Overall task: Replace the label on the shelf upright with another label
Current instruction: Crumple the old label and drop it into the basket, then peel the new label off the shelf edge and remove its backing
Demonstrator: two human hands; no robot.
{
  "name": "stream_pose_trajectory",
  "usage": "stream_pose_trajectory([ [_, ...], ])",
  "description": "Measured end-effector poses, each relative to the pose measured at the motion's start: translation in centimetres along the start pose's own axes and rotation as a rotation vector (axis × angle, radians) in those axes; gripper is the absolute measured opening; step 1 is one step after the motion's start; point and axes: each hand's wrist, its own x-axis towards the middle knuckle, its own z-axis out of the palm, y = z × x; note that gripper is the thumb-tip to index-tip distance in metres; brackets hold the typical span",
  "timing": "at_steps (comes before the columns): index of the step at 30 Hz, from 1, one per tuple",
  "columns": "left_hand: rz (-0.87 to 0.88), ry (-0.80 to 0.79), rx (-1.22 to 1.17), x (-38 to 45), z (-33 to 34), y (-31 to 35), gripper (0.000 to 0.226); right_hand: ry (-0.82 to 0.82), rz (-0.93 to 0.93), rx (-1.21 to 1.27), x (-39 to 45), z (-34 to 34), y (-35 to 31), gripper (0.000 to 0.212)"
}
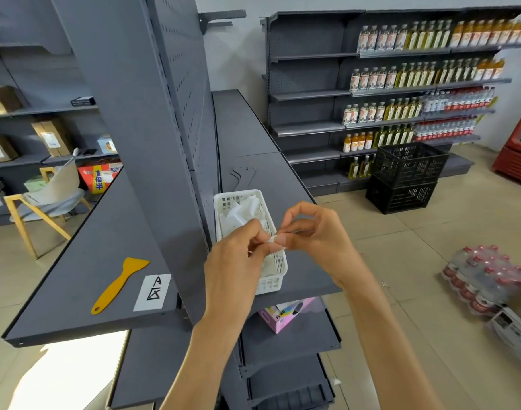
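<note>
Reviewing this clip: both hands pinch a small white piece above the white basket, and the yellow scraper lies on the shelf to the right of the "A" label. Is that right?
Not quite. In the head view the yellow scraper lies to the left of the "A" label, not the right. The rest holds: the left hand and right hand pinch a small white piece above the white basket.

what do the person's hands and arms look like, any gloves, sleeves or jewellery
Both the left hand and the right hand are bare, with no gloves. The forearms are uncovered all the way to the frame's lower edge, so no sleeves show. No rings, watch or bracelets are visible. The fingernails look short and unpainted.
</note>
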Motion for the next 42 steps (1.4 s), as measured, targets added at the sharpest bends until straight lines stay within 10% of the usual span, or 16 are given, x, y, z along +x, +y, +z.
stream_pose_trajectory([
  [7, 0.057, -0.083, 0.313, -0.1, 2.6, -3.2, 0.01, 0.06, 0.039, -0.296, 1.1, 2.3, 5.0, 0.021],
  [15, 0.071, -0.237, 0.335, -1.2, 2.7, -4.7, 0.064, -0.001, -0.076, -0.533, 1.5, 3.1, 6.1, 0.032],
  [19, 0.126, -0.045, 0.14, -1.9, 1.2, -4.5, 0.038, 0.168, -0.149, -0.331, 0.7, 4.5, 4.0, 0.005],
  [24, 0.283, 0.216, -0.114, -2.8, -3.3, -5.2, 0.008, 0.293, -0.29, -0.137, -2.3, 9.1, 1.0, 0.04],
  [31, 0.05, 0.311, -0.245, -2.7, -11.4, -9.7, 0.005, 0.009, -0.424, -0.149, -4.1, 16.9, -1.6, 0.025],
  [42, -0.194, -0.444, 0.305, 3.3, -12.4, -24.2, 0.044, -0.345, 0.105, -0.902, 1.9, 26.7, 4.0, 0.065],
])
